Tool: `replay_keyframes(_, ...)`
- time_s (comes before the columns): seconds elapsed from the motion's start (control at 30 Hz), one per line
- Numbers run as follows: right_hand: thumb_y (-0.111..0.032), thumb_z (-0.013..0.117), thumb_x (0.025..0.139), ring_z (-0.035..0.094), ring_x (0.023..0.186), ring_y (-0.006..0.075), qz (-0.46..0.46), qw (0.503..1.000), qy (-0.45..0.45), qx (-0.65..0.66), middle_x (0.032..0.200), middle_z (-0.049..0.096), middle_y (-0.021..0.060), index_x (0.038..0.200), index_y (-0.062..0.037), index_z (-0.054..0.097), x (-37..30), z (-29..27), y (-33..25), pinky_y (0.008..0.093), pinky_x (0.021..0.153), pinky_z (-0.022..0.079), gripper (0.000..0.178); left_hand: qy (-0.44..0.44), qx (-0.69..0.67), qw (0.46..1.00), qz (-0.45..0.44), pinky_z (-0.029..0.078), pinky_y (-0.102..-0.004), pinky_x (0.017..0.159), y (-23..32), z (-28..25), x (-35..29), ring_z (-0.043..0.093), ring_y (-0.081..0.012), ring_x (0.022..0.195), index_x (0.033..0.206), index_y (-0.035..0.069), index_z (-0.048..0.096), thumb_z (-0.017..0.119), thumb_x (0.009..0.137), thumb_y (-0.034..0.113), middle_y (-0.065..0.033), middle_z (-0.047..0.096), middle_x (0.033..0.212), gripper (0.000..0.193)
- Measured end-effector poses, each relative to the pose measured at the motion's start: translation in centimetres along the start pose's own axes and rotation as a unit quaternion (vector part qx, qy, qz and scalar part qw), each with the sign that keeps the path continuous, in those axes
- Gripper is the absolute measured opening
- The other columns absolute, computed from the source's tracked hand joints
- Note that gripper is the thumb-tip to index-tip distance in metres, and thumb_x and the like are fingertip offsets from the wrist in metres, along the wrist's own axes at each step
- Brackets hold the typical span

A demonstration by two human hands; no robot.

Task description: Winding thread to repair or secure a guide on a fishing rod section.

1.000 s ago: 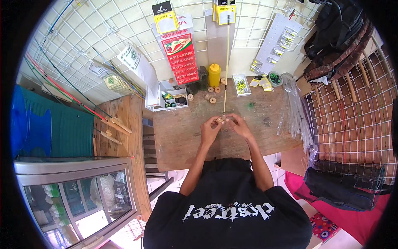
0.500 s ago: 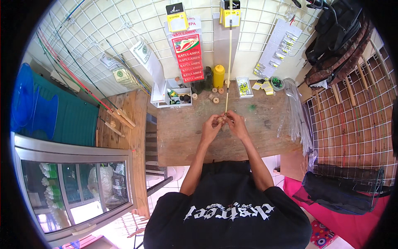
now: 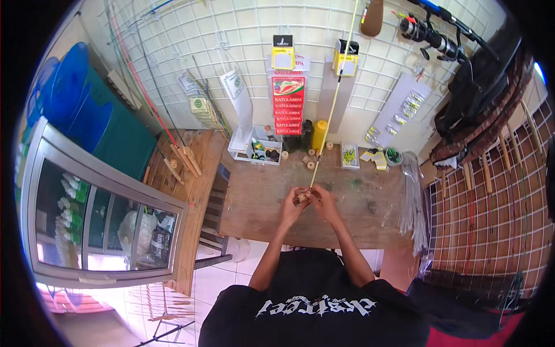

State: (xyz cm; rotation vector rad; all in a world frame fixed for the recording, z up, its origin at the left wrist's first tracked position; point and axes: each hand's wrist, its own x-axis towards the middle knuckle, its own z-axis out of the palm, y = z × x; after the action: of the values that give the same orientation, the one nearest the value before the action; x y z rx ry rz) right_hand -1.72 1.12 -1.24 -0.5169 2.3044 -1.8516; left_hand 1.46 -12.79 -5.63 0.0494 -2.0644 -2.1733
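A slim, pale yellow fishing rod (image 3: 331, 110) rises from my hands toward the mesh wall, leaning to the right. The fingers of my right hand (image 3: 325, 205) are pinched round its lower end. Beside it, my left hand (image 3: 291, 208) is closed on a small tan piece that looks like a cork ring (image 3: 302, 198), against the rod's base. My fingers partly cover both, so I cannot tell whether the ring sits around the rod. Both hands are over the near half of the wooden table (image 3: 260, 202).
Farther back stand loose cork rings (image 3: 310, 165), a yellow squeeze bottle (image 3: 318, 136), a white divided box (image 3: 254, 160) and a small white tray (image 3: 349, 165). Clear plastic sleeves (image 3: 411, 196) hang over the right edge. A glass-fronted cabinet (image 3: 104, 214) stands left; fishing reels (image 3: 433, 40) hang upper right.
The view has tilted up, so the table and hands sit lower and reels show at upper right. The rod now leans further right. Both hands keep their hold at its lower end.
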Motion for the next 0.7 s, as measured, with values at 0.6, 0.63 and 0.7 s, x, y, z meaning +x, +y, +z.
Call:
replay_keyframes(0.6,-0.007,0.062,0.089,0.066,0.082,0.0170,-0.058,0.995,-0.081,-0.009,0.094,0.060,0.0111,0.106,-0.0022,0.064,2.3,1.8,-5.8,0.0301,0.072,0.056,0.018,0.198,0.228,0.951,0.061,0.047,-0.0332,0.059,2.5,-1.9,-3.7,0.062,-0.0222,0.066,0.098,-0.001,0.067,0.075,0.076,0.009,-0.0139,0.064,0.081,0.025)
replay_keyframes(0.63,-0.006,0.061,0.090,0.066,0.082,0.0156,-0.044,0.995,-0.088,0.000,0.092,0.063,0.0103,0.105,-0.0007,0.063,2.8,2.0,-6.6,0.0291,0.071,0.056,0.016,0.204,0.235,0.949,0.056,0.047,-0.0332,0.060,2.2,-2.3,-3.9,0.062,-0.0220,0.067,0.097,-0.001,0.067,0.075,0.076,0.009,-0.0138,0.064,0.082,0.025)
replay_keyframes(0.7,-0.006,0.061,0.090,0.066,0.080,0.0153,-0.065,0.994,-0.080,0.039,0.085,0.065,0.0107,0.103,-0.0009,0.062,3.8,2.7,-7.2,0.0293,0.070,0.055,0.014,0.216,0.243,0.944,0.051,0.047,-0.0332,0.060,2.0,-2.7,-4.0,0.062,-0.0218,0.068,0.097,-0.001,0.067,0.075,0.076,0.010,-0.0137,0.064,0.083,0.025)
